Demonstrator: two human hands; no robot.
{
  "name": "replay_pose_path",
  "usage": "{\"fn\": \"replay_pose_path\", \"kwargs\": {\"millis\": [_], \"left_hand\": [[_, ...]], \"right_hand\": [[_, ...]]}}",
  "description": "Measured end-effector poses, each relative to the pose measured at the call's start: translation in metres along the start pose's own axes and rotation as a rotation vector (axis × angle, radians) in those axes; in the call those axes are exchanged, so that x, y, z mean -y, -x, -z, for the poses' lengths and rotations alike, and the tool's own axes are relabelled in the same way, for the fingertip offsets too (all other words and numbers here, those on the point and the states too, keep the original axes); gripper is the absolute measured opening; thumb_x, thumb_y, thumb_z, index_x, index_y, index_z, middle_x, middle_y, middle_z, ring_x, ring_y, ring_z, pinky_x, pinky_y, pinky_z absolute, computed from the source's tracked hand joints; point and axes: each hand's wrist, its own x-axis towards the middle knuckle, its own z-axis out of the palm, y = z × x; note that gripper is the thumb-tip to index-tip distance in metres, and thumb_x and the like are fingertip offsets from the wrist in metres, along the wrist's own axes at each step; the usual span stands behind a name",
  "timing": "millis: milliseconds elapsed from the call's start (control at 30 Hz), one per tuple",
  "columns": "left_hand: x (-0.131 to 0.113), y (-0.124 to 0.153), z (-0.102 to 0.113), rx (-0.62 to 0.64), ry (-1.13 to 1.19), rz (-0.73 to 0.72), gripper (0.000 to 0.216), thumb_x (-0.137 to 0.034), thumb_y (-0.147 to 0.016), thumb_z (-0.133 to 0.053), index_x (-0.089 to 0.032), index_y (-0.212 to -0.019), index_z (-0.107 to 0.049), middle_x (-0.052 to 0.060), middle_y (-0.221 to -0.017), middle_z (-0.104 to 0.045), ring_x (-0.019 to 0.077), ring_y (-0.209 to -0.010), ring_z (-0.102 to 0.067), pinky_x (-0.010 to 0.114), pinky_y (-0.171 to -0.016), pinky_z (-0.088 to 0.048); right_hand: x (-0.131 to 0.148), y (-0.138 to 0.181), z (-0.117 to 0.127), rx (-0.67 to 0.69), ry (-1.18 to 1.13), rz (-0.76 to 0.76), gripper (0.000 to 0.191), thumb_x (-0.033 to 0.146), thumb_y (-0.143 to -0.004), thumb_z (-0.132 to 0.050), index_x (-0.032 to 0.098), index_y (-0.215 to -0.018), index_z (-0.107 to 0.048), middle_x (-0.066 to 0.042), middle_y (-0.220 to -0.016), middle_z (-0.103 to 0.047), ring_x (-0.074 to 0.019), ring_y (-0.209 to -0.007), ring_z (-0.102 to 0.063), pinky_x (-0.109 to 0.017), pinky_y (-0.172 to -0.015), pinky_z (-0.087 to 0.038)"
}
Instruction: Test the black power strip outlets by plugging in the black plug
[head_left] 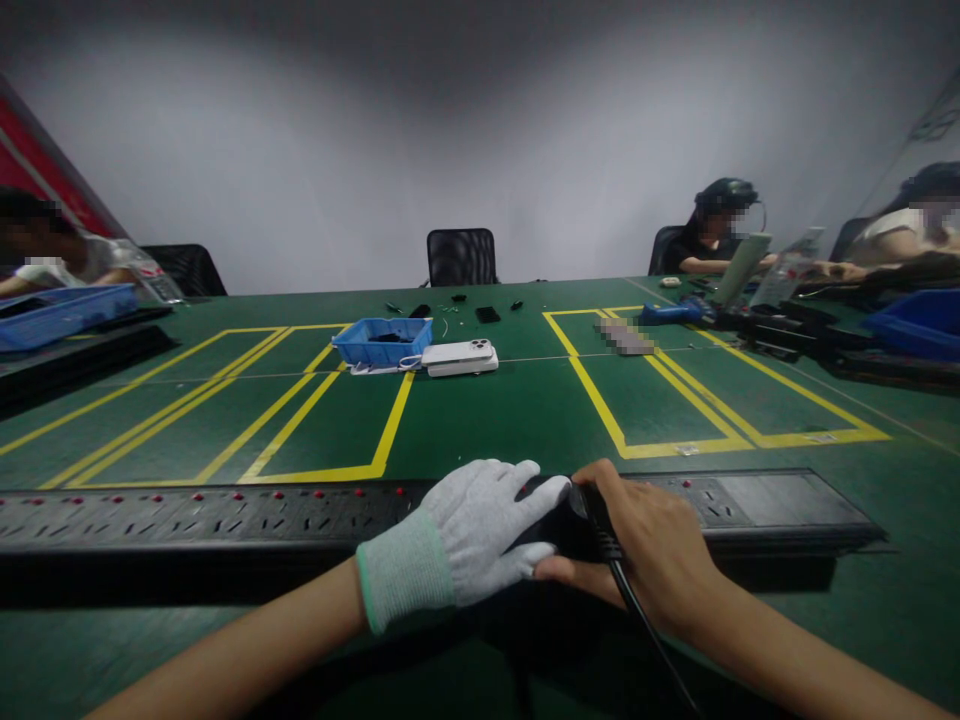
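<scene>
A long black power strip with sockets and small red switches runs across the near side of the table. My left hand, in a pale grey glove with a green cuff, grips the strip, thumb on its near side and fingers over the top. Bare, my right hand closes around a black plug at the strip, close to the left fingertips. From the plug a black cable runs down to the lower edge of the view. The plug's pins and the socket beneath are hidden by the hands.
On the green table are yellow tape outlines, a blue tray, a white phone and small dark pieces. A blue-handled tool lies at right. Other people sit at both sides, with a bottle and blue bins nearby.
</scene>
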Motion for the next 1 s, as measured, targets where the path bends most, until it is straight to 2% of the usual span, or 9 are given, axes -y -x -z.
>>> {"fn": "replay_pose_path", "kwargs": {"millis": [200, 400, 833, 1000], "left_hand": [[-0.002, -0.001, -0.003, -0.029, -0.014, 0.009, 0.053, -0.053, -0.090, -0.029, -0.022, -0.133, -0.034, 0.010, -0.121, -0.049, 0.0266, -0.106, -0.049, 0.042, -0.085, -0.043], [-0.003, -0.001, 0.004, -0.012, 0.009, 0.007, 0.051, -0.047, -0.090, -0.036, -0.022, -0.134, -0.032, 0.009, -0.118, -0.051, 0.0252, -0.106, -0.050, 0.040, -0.087, -0.043], [-0.003, -0.002, 0.009, 0.020, 0.037, 0.004, 0.050, -0.043, -0.090, -0.036, -0.021, -0.135, -0.031, 0.009, -0.120, -0.049, 0.0232, -0.104, -0.050, 0.039, -0.086, -0.043], [-0.003, -0.001, 0.010, 0.005, 0.054, -0.013, 0.049, -0.044, -0.091, -0.034, -0.022, -0.134, -0.032, 0.009, -0.121, -0.049, 0.0225, -0.103, -0.051, 0.038, -0.086, -0.043]], "right_hand": [[-0.001, -0.001, -0.002, 0.008, 0.025, -0.002, 0.048, 0.065, -0.072, -0.054, 0.022, -0.091, -0.044, -0.002, -0.068, -0.063, -0.0208, -0.058, -0.062, -0.025, -0.050, -0.035], [-0.002, -0.002, -0.002, 0.046, 0.030, 0.001, 0.045, 0.063, -0.075, -0.053, 0.022, -0.089, -0.044, -0.003, -0.071, -0.064, -0.0218, -0.060, -0.063, -0.026, -0.050, -0.037], [-0.003, -0.001, 0.000, 0.086, 0.013, 0.009, 0.052, 0.070, -0.074, -0.049, 0.021, -0.091, -0.044, -0.004, -0.074, -0.063, -0.0226, -0.062, -0.063, -0.027, -0.053, -0.041], [-0.005, -0.003, 0.003, 0.116, -0.038, 0.027, 0.046, 0.063, -0.078, -0.050, 0.021, -0.093, -0.042, -0.004, -0.078, -0.064, -0.0211, -0.063, -0.063, -0.026, -0.053, -0.040]]}}
